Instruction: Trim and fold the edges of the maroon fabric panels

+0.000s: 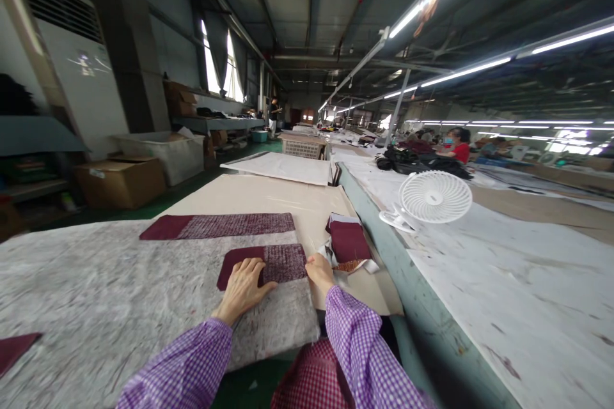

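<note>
A short maroon fabric piece with a speckled, pale-marked right part point(284, 263) lies on the grey stained cloth point(144, 294) in front of me. My left hand point(246, 282) rests flat on its plain maroon part, fingers stretched out. At its right end my right hand point(318, 268) pinches the edge between thumb and fingers. Just beyond lies a longer maroon strip point(240, 225), also speckled over most of its length. To the right of my right hand sits a small stack of folded maroon fabric point(349, 241) with white scraps beneath it.
A beige board point(230, 195) extends behind the cloth. On the white-covered table at right stands a white clip fan point(435, 197), with a black fabric pile point(422, 161) beyond. Cardboard point(119, 182) and plastic boxes stand at left. Another maroon piece point(16, 353) lies far left. People are farther back.
</note>
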The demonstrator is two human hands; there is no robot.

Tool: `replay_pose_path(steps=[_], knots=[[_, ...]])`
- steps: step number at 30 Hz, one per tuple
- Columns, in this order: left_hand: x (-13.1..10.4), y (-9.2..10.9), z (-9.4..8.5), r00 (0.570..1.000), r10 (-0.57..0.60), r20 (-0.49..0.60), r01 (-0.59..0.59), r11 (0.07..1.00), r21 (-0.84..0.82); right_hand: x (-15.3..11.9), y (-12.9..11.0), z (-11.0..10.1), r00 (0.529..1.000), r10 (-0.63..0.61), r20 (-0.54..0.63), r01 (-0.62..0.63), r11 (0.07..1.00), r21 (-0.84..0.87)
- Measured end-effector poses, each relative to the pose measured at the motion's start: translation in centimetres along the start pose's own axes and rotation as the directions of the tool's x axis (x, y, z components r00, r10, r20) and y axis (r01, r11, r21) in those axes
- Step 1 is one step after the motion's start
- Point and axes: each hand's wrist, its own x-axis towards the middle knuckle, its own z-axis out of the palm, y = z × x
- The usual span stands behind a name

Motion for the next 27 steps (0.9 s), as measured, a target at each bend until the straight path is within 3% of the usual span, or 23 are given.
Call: replay_pose_path(steps=[8, 14, 17, 21, 24, 27], knots=[[0.2, 0.0, 0.1, 0.999, -0.028, 0.035, 0.029, 0.999, -0.043, -0.9, -2.6, -1.5, 0.997, 0.072, 0.028, -0.071, 0.997, -0.013], [0.2, 0.2, -0.3, 0.998, -0.012, 0.059, 0.014, 1.0, -0.023, -0.5, -5.8, -1.2, 0.995, -0.024, 0.101, -0.008, 0.952, 0.306], [0.3, 0.3, -0.4, 0.997, -0.028, 0.071, 0.03, 0.999, -0.024, -0.5, -8.6, -1.0, 0.983, -0.078, 0.164, -0.023, 0.841, 0.54], [0.4, 0.1, -0.5, 0.995, -0.064, 0.076, 0.066, 0.997, -0.031, -0.3, -11.9, -1.7, 0.968, -0.136, 0.209, -0.08, 0.623, 0.778], [0.5, -0.1, -0.5, 0.993, -0.088, 0.084, 0.091, 0.995, -0.037, 0.1, -13.6, -2.6, 0.964, -0.177, 0.198, -0.087, 0.495, 0.865], [0.6, -0.1, -0.6, 0.992, -0.09, 0.093, 0.093, 0.995, -0.034, 0.0, -14.2, -3.6, 0.962, -0.195, 0.19, -0.089, 0.436, 0.896]])
